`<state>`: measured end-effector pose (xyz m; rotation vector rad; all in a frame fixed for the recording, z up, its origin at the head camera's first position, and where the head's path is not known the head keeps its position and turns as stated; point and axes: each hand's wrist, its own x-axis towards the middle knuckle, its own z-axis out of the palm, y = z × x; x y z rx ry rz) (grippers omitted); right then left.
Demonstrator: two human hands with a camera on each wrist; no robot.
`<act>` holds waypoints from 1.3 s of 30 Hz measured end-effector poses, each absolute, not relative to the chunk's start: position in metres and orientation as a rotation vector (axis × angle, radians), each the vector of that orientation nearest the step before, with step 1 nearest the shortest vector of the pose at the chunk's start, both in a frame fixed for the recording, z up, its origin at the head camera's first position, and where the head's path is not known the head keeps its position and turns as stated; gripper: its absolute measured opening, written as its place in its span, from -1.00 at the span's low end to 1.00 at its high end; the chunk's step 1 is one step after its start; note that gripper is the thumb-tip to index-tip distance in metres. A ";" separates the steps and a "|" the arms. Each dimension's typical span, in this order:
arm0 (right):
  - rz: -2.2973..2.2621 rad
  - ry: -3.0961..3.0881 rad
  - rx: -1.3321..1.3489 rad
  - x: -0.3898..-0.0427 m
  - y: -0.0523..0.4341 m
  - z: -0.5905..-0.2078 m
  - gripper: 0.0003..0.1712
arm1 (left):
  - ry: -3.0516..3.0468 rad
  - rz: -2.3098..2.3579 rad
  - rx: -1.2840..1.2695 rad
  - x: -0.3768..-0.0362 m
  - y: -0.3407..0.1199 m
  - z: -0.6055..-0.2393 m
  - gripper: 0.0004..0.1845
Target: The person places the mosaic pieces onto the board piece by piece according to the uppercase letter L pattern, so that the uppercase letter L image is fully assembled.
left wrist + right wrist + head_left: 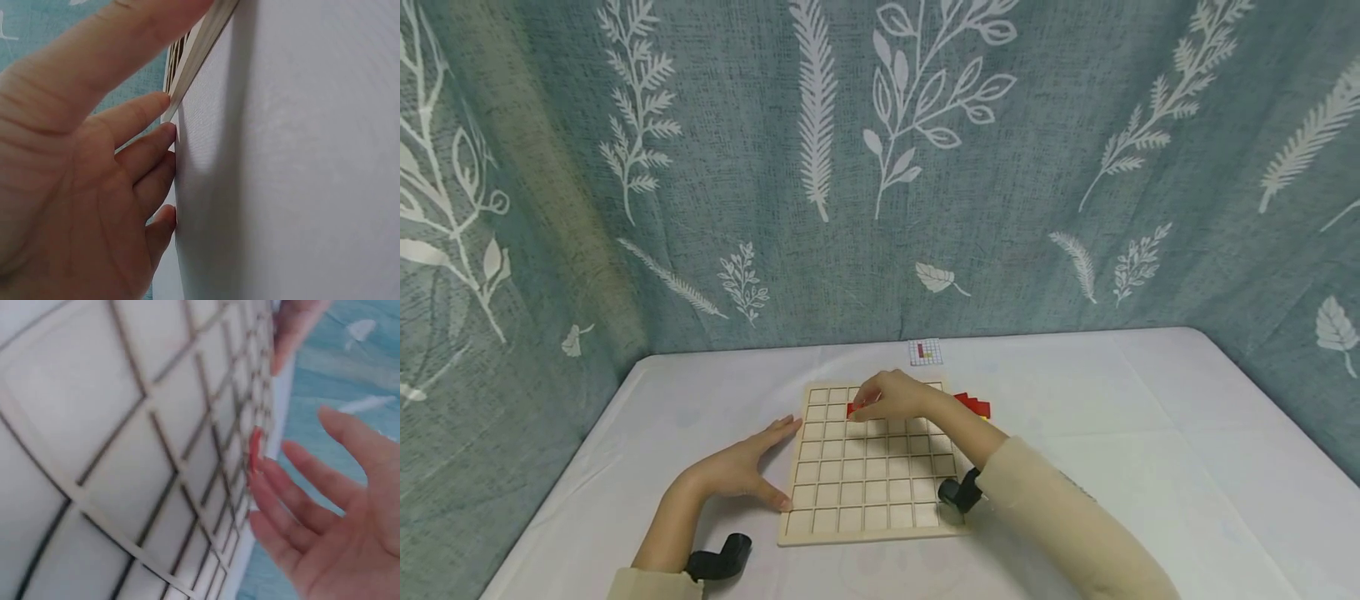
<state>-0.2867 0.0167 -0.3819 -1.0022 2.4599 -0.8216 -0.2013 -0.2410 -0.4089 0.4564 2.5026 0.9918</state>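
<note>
A pale wooden board (pixel 853 493) with a raised grid of square cells lies on the table. My left hand (pixel 737 467) is spread along its left edge, with thumb and fingertips touching the rim. In the left wrist view, the fingers (pixel 147 162) are loosely extended beside the board's side. Over the upper part of the board is my right hand (pixel 895 395), its fingertips at a red tile (pixel 850 410) in the grid. Seen from the right wrist, the fingers (pixel 300 500) are fairly straight and reach the red tile (pixel 255 450), while the thumb stands apart.
Several red tiles (pixel 973 405) lie in a pile at the board's right edge, with a bit of yellow showing, partly behind my right forearm. A small card (pixel 925 352) with a coloured grid pattern lies behind the board. A leaf-patterned curtain (pixel 850 275) hangs behind the white table (pixel 1112 433).
</note>
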 end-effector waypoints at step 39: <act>-1.089 2.371 -0.739 -0.263 0.150 -0.389 -0.76 | 2.529 0.994 0.443 -0.199 -0.236 -0.407 0.22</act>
